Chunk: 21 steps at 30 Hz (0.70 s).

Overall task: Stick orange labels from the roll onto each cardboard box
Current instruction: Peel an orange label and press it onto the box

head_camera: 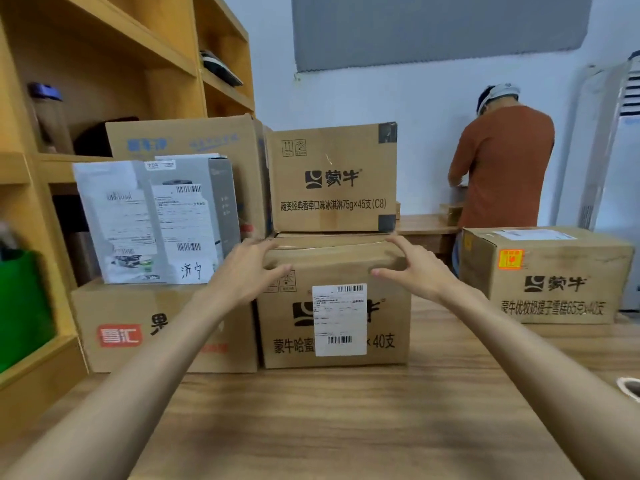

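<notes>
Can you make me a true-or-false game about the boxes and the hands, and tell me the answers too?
1. The right box has an orange label on its front. True.
2. The hands are holding a roll of labels. False: the left hand and right hand hold nothing; their fingers are spread by the middle box.
3. An upper box rests on the middle box. True.
4. The middle box has an orange label. False: only a white shipping label shows on it.
</notes>
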Available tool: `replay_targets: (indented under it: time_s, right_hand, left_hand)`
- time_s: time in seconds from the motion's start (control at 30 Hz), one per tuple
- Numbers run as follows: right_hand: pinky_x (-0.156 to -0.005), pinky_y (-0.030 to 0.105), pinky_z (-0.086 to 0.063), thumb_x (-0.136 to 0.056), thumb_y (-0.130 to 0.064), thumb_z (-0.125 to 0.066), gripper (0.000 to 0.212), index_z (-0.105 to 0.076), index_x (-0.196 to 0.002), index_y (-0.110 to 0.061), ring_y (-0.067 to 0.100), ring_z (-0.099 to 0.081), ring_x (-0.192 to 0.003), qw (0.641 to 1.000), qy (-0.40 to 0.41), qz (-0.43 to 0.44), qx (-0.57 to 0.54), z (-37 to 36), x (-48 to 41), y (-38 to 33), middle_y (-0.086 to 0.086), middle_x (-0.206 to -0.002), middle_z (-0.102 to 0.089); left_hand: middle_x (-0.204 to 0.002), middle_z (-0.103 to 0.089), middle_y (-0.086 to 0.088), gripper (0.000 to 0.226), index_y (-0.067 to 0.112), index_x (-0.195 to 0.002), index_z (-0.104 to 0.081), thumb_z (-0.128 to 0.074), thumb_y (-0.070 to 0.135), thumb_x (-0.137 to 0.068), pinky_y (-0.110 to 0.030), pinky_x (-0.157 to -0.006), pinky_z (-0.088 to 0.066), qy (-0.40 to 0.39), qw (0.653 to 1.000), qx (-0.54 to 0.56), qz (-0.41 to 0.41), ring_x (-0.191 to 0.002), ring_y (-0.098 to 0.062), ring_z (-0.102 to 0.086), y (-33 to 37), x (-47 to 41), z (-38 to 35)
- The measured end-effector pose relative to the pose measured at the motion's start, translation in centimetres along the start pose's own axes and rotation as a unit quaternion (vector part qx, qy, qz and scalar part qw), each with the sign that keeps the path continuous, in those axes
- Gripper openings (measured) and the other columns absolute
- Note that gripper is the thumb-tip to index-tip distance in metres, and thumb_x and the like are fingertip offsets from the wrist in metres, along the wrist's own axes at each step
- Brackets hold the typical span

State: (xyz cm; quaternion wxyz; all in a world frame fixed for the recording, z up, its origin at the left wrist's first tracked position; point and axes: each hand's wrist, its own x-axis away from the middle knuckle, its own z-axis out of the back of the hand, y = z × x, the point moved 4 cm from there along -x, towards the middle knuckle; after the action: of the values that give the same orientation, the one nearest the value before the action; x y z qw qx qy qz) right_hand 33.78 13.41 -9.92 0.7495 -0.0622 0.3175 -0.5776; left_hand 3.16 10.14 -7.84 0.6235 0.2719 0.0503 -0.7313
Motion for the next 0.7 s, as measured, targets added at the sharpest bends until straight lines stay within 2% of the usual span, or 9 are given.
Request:
replay_targets:
  time_s: [0.13,0.3,0.4,0.47,0.5,0.6,0.7]
  right_hand:
    - [-0.105,0.053,-0.044,-0.080,-0.067,-0.065,0.076,-0.039,-0.144,-0.036,0.030,-0.053,-0.126,0.999,-0.006,-0.033,-0.021,-0.6,0.1,0.8,0.003,-0.140,-0.056]
    - [-0.100,0.051,-0.047,-0.084,-0.057,-0.069,0.063,-0.045,-0.139,-0.037,0.027,-0.056,-0.121,0.998,0.039,-0.033,-0.046,-1.1,1.2,1.2,-0.002,-0.131,-0.062]
    - [-0.100,0.047,-0.047,-0.085,-0.054,-0.070,0.063,-0.047,-0.141,-0.038,0.026,-0.053,-0.123,0.997,0.065,-0.032,-0.039,-0.6,2.3,1.8,-0.002,-0.134,-0.060]
    - [-0.094,0.041,-0.047,-0.085,-0.053,-0.071,0.063,-0.049,-0.141,-0.036,0.022,-0.054,-0.119,0.996,0.082,-0.029,-0.036,0.4,3.0,2.5,-0.002,-0.133,-0.061]
    - [-0.092,0.039,-0.046,-0.084,-0.053,-0.071,0.062,-0.050,-0.140,-0.036,0.021,-0.054,-0.117,0.995,0.087,-0.031,-0.037,1.0,3.5,3.0,-0.002,-0.131,-0.062]
    - [-0.098,0.040,-0.047,-0.077,-0.064,-0.069,0.068,-0.053,-0.138,-0.040,0.025,-0.056,-0.121,0.993,0.107,-0.044,-0.035,3.0,5.1,4.9,-0.002,-0.130,-0.064]
    - [-0.080,0.027,-0.045,-0.080,-0.053,-0.075,0.066,-0.054,-0.140,-0.034,0.014,-0.059,-0.094,0.991,0.111,-0.047,-0.054,4.7,7.1,6.4,-0.003,-0.114,-0.065]
  left_hand:
    - [-0.140,-0.061,-0.009,0.075,0.024,-0.149,-0.046,-0.058,0.067,-0.090,-0.046,-0.102,-0.048,-0.014,0.999,-0.008,0.031,-0.128,-0.032,-0.056,-2.0,0.2,-0.5]
    - [-0.135,-0.066,-0.006,0.061,0.025,-0.148,-0.049,-0.064,0.049,-0.095,-0.040,-0.100,-0.048,-0.016,0.999,0.027,0.013,-0.121,-0.029,-0.062,-1.8,0.9,-1.9]
    - [-0.135,-0.066,-0.007,0.061,0.026,-0.148,-0.050,-0.066,0.050,-0.094,-0.046,-0.106,-0.045,0.015,0.999,0.043,0.008,-0.124,-0.032,-0.060,-1.0,1.7,-2.6]
    - [-0.137,-0.064,-0.007,0.062,0.028,-0.148,-0.051,-0.067,0.052,-0.092,-0.048,-0.107,-0.045,0.033,0.997,0.068,0.006,-0.127,-0.033,-0.057,-0.4,2.2,-3.0]
    - [-0.137,-0.065,-0.007,0.062,0.029,-0.147,-0.052,-0.067,0.052,-0.091,-0.047,-0.106,-0.046,0.040,0.996,0.083,0.000,-0.127,-0.032,-0.057,0.2,2.4,-3.2]
    - [-0.132,-0.067,-0.005,0.061,0.030,-0.145,-0.054,-0.069,0.052,-0.090,-0.045,-0.103,-0.048,0.050,0.991,0.123,-0.026,-0.123,-0.028,-0.059,2.4,2.9,-3.7]
    - [-0.128,-0.068,-0.002,0.062,0.032,-0.144,-0.056,-0.070,0.055,-0.088,-0.044,-0.099,-0.051,0.054,0.986,0.152,-0.048,-0.114,-0.023,-0.060,4.2,3.3,-4.5]
